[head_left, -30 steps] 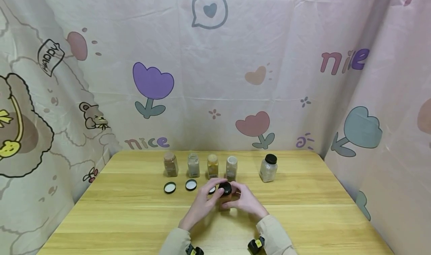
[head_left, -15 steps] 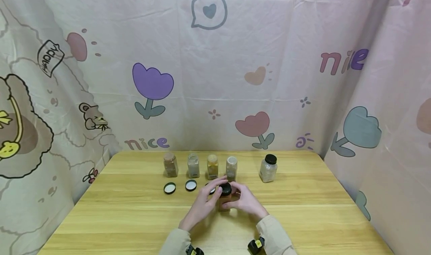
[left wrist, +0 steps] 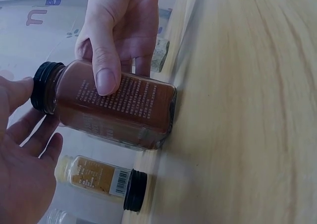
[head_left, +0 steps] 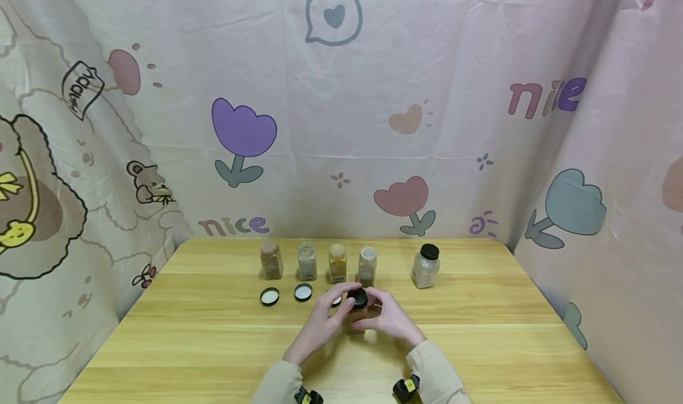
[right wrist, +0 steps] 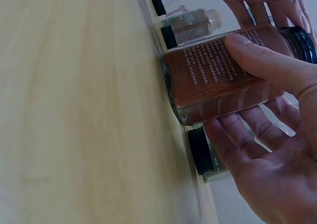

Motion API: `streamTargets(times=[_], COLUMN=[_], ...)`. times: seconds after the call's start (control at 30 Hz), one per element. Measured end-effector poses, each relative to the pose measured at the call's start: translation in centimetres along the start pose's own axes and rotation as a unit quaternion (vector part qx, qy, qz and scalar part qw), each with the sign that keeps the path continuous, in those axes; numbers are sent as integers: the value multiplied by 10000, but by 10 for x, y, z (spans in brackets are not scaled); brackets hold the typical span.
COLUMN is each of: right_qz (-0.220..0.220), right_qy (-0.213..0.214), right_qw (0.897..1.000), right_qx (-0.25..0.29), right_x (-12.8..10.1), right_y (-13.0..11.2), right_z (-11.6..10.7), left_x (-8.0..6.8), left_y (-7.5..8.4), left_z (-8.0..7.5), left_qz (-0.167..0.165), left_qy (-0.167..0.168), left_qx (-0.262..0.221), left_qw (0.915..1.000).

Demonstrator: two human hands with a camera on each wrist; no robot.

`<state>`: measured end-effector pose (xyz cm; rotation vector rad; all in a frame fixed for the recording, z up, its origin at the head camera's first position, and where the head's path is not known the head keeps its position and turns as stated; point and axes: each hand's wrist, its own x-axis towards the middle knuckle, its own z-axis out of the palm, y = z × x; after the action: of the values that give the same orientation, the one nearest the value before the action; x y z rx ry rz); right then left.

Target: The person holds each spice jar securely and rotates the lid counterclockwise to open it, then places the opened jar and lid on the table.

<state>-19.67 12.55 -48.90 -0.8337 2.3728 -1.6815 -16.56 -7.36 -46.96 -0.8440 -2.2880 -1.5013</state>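
Head view: brown jar (head_left: 356,314) standing upright near the middle of the table (head_left: 213,344), well clear of every edge, with bare wood open toward the near edge and toward both side edges. Right hand (head_left: 392,320) wrapped around the jar body from the right; left hand (head_left: 322,321) at its black cap (head_left: 358,298), fingers bent over it. Behind, along the far edge, a row of four open jars (head_left: 319,262); farther right, toward the far right corner, a capped jar (head_left: 425,266) standing apart. Two loose lids (head_left: 286,294) lying between that row and the left hand.

Left wrist view: right hand (left wrist: 121,28) clamped on the brown jar (left wrist: 116,105), thumb pressed across the label; left hand (left wrist: 25,169) with thumb touching the cap (left wrist: 43,86), other fingers loosely spread beside it. Yellow jar (left wrist: 94,177) just behind.

Right wrist view: right hand (right wrist: 267,149) gripping the brown jar (right wrist: 218,75), thumb on top, fingers underneath; left hand (right wrist: 265,3) at the cap end
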Motion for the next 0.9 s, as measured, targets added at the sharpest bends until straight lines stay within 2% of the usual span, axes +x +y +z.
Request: streamTargets(times=[0.13, 0.4, 0.53, 0.67, 0.8, 0.9], right_qz=[-76, 39, 48, 77, 8, -29], right_qy=[3, 7, -28, -20, -17, -29], right_qw=[9999, 10000, 10000, 9999, 9999, 9999], right_qx=[-89, -55, -38, -92, -102, -102], right_x=[0, 0, 0, 0, 0, 0], right_y=[1, 0, 0, 0, 0, 0], right_z=[0, 1, 0, 0, 0, 0], left_x=[0, 0, 0, -1, 0, 1], left_y=[0, -1, 0, 0, -1, 0], left_z=[1, 2, 1, 1, 3, 5], left_qz=[-84, 1, 39, 256, 373, 305], left_qy=[35, 216, -62, -343, -169, 35], left_qx=[62, 61, 63, 55, 155, 245], left_qw=[9999, 9997, 10000, 9991, 9990, 9992])
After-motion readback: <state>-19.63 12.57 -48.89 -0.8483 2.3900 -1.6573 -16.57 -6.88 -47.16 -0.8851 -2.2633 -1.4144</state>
